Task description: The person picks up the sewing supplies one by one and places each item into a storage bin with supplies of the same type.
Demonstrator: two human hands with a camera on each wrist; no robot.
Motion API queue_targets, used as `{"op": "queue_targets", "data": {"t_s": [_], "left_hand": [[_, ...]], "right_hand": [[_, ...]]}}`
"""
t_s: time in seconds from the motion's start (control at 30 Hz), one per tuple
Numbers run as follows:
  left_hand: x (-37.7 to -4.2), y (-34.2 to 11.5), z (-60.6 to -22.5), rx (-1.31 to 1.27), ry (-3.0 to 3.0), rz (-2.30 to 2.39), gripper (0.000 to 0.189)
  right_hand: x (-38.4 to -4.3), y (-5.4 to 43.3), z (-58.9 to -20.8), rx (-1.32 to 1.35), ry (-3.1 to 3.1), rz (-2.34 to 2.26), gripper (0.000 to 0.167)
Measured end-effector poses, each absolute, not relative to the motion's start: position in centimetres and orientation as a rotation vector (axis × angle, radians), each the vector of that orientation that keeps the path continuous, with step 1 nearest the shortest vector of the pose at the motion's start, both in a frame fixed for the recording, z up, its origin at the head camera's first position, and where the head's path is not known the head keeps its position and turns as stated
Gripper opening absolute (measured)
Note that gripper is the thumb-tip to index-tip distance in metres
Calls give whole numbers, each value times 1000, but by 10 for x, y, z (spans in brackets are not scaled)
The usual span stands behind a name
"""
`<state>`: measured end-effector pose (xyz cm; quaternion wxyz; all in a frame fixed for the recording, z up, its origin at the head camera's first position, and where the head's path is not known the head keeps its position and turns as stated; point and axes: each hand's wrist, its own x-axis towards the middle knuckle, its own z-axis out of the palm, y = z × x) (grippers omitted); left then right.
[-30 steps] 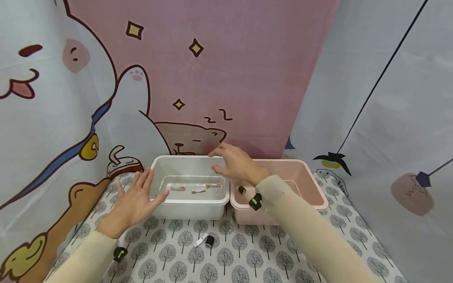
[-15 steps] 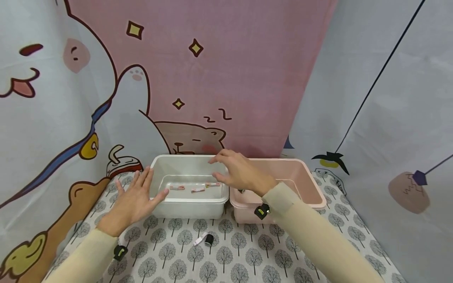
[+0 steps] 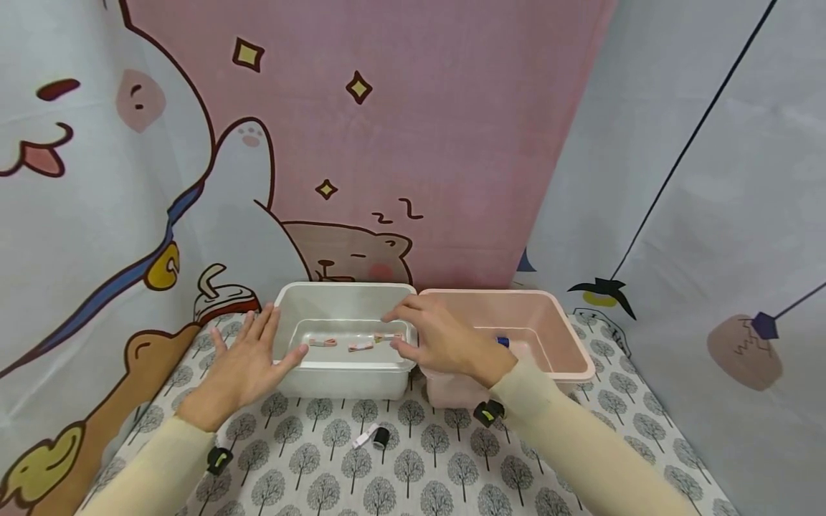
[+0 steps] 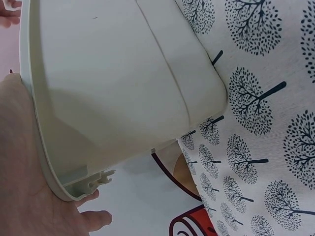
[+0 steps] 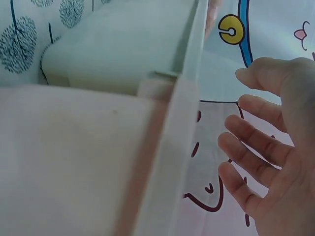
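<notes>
since the frame of a second ago, we see the right hand (image 3: pixel 445 338) come lower and draw in towards us, uncovering a blue piece (image 3: pixel 502 342) inside the pink bin (image 3: pixel 548 315); the left hand (image 3: pixel 245 362) keeps its place. with twelve o'clock pointing away from us, the white bin (image 3: pixel 348 383) lies just ahead and the pink bin sits close at its three o'clock. where their rims meet we cannot tell whether they touch.

the left hand lies along the white bin's rim at nine o'clock, fingers straight, thumb spread wide towards four. the right hand hovers over the seam between the bins, its fingers apart and gently bent, thumb and fingertips facing nine. the white bin opens upward, and tree-print cloth (image 3: pixel 445 466) runs from its near wall towards six.

a patterned curtain (image 3: pixel 452 143) rises behind both bins at twelve. the right sleeve (image 3: pixel 568 430) slants in from five and, with the hand, hides the pink bin's near left corner. on the cloth, a white stick (image 3: pixel 365 436) and a black cylinder (image 3: pixel 381 438) lie side by side.

both bins have their long axis from nine to three. inside the white one, three small banded bundles (image 3: pixel 361 347) lie roughly that way too. the white stick points towards one or two.
</notes>
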<state>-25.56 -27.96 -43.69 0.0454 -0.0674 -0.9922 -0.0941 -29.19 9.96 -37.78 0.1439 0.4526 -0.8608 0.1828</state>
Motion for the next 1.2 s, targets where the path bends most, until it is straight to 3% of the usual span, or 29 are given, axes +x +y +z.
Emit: {"op": "queue_targets", "data": {"t_s": [1.2], "left_hand": [[-254, -278, -434, -218, -3020, -287, 116]], "right_hand": [[-234, 110, -432, 1365, -2271, 475, 39]]}}
